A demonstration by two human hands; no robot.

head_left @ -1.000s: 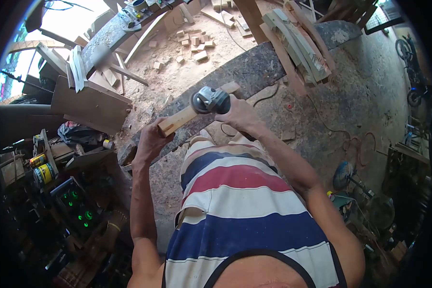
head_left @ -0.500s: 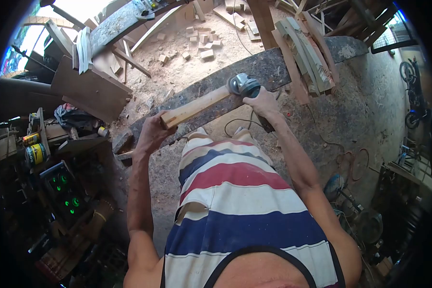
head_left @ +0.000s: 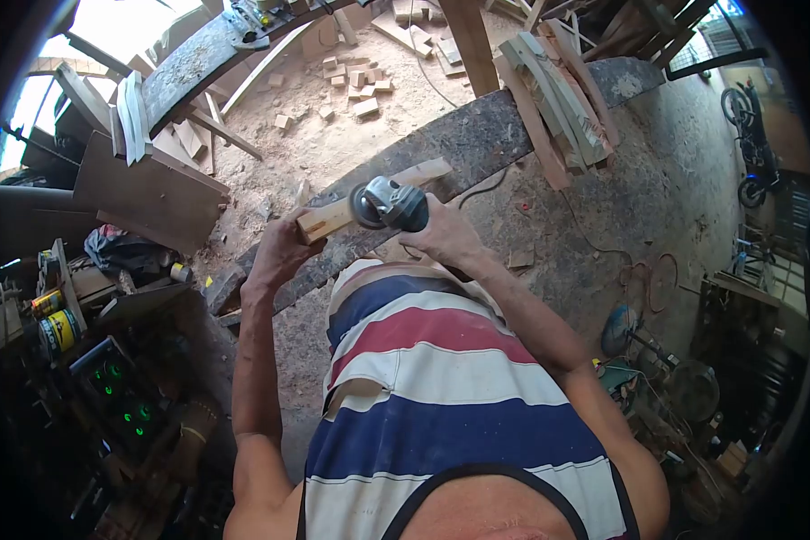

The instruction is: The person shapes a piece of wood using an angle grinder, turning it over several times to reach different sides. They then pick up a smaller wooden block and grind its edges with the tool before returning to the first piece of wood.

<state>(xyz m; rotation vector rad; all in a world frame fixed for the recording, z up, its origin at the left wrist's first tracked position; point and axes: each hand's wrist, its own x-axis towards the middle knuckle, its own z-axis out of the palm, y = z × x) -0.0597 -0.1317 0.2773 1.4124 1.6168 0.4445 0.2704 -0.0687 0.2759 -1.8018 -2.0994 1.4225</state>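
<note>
My left hand [head_left: 283,249] is closed around the near left end of a pale wooden board [head_left: 328,219], which lies along the dark, stained bench [head_left: 477,135]. An angle grinder [head_left: 389,203] with a silver head and dark body is in my right hand [head_left: 445,234], fingers wrapped round it. Its disc rests over the board, a little right of my left hand, and hides part of the wood; whether it touches cannot be made out. The board's far end shows beyond the grinder.
A stack of curved wooden pieces [head_left: 562,103] lies across the bench at the right. Several small wood blocks [head_left: 360,85] are scattered on the sawdust-covered floor beyond. A brown panel [head_left: 153,193] leans at the left. A cord [head_left: 486,187] runs near the grinder.
My right hand has moved the grinder left along the board, from its far right end to near my left hand. My left hand still grips the same end. The camera view has shifted slightly.
</note>
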